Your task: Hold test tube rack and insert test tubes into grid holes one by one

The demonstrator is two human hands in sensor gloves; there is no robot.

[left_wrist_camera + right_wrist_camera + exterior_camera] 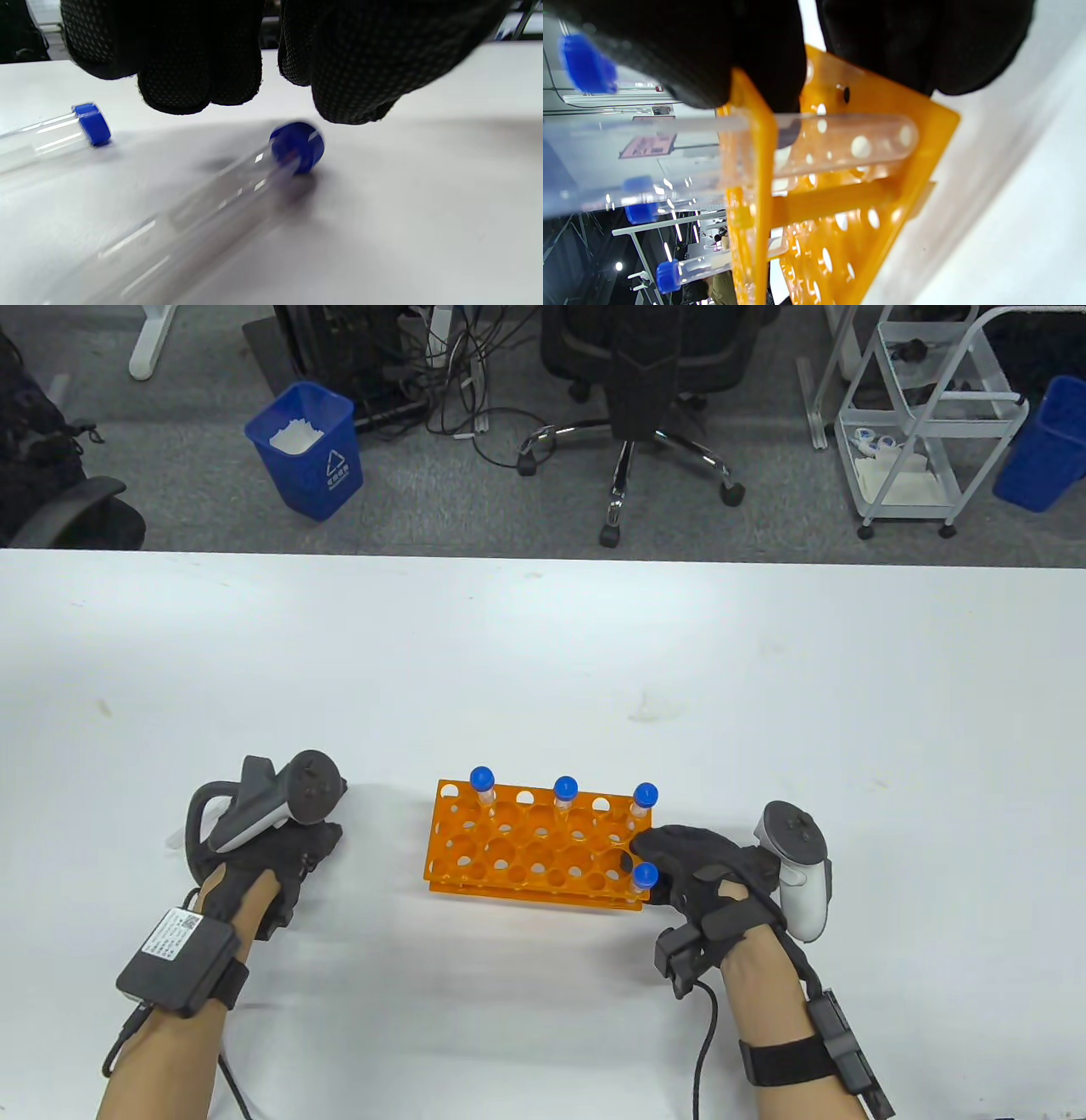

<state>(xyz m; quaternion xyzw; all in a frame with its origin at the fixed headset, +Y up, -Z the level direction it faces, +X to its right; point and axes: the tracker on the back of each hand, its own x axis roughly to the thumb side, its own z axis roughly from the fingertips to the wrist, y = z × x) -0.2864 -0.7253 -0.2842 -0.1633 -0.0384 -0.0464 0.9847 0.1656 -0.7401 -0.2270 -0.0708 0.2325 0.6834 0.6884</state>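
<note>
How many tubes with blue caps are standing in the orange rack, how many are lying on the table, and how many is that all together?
Tubes standing in the orange rack: 4 ()
Tubes lying on the table, under the left hand: 2 ()
Total: 6

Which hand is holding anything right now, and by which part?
The right hand grips the orange rack at its right end. The left hand holds nothing; its fingers hover above a loose tube lying on the table.
</note>
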